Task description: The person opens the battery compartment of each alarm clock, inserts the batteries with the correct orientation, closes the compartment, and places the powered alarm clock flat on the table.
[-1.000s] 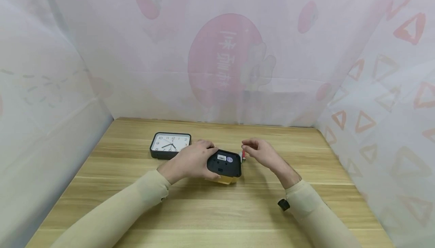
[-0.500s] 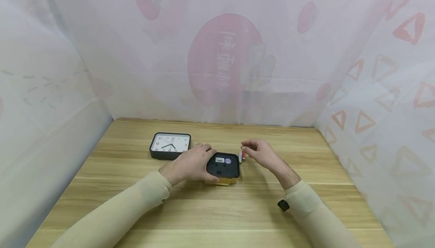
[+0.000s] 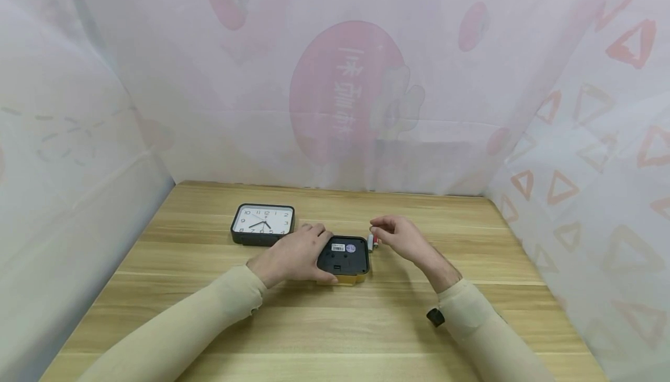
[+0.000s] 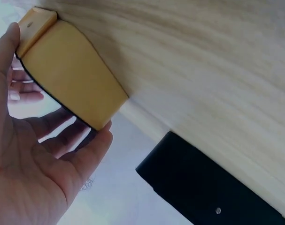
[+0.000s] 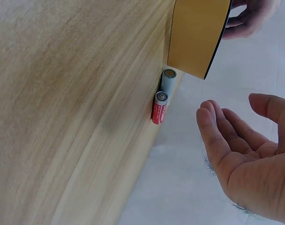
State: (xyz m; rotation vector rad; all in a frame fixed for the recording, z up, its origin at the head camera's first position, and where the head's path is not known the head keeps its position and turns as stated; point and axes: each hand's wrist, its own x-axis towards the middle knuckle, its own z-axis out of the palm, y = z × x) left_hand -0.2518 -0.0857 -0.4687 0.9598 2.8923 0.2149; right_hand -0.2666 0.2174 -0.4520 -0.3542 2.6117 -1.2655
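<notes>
A small yellow-sided clock (image 3: 345, 260) lies on the table with its black back up, showing a barcode label and a round purple sticker. My left hand (image 3: 295, 257) grips its left end, thumb on the near side and fingers at the far side. In the left wrist view its yellow side (image 4: 72, 75) fills the space by the fingers. Just right of the clock, a red battery (image 5: 159, 108) and a pale battery (image 5: 167, 82) lie side by side. My right hand (image 3: 400, 238) hovers beside them with fingers relaxed and apart from the thumb, holding nothing.
Behind my left hand, to the left, a black-framed clock (image 3: 264, 222) lies face up on the wooden table (image 3: 335, 335). White and pink printed sheets (image 3: 335, 79) enclose the table at the back and both sides.
The yellow clock was tilted up a second ago; my left hand has lowered it flat onto the table. My right hand has shifted very slightly left, staying by the batteries.
</notes>
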